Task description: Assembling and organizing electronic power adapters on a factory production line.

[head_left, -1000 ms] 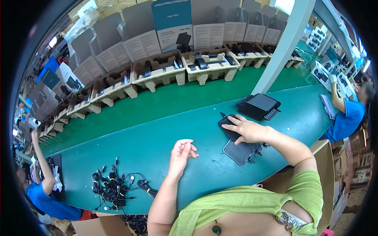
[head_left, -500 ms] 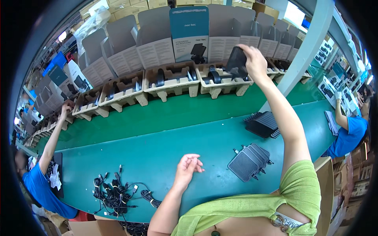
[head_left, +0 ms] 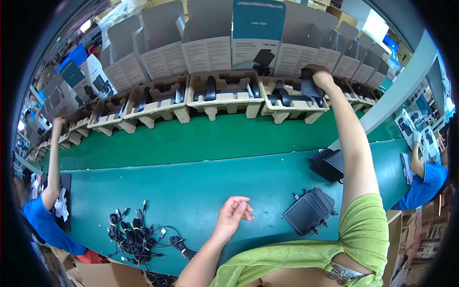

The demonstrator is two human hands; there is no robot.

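My right hand [head_left: 323, 79] reaches over a moulded pulp tray [head_left: 297, 106] and is closed on a black rectangular pop filter [head_left: 311, 87]. The pop filter is at the right end of that tray, beside black parts lying in it. Its lower edge is down among the tray's parts; whether it rests there I cannot tell. My left hand [head_left: 231, 217] hovers over the green table [head_left: 186, 191], fingers loosely bent and holding nothing. To its right lies a stack of black mesh pop filters [head_left: 310, 210]. Behind them, partly hidden by my right arm, is another black stack [head_left: 329, 164].
Bundled black cables [head_left: 136, 237] lie at the front left. Pulp trays stand in a row along the far green strip [head_left: 181, 143], with open cartons [head_left: 205, 55] behind. A grey post [head_left: 406, 86] rises at right. Co-workers in blue sit at left [head_left: 48, 225] and right [head_left: 425, 184].
My right hand has lowered the pop filter from above the tray down into its right end. My left hand stays over the table. The whole view has shifted slightly.
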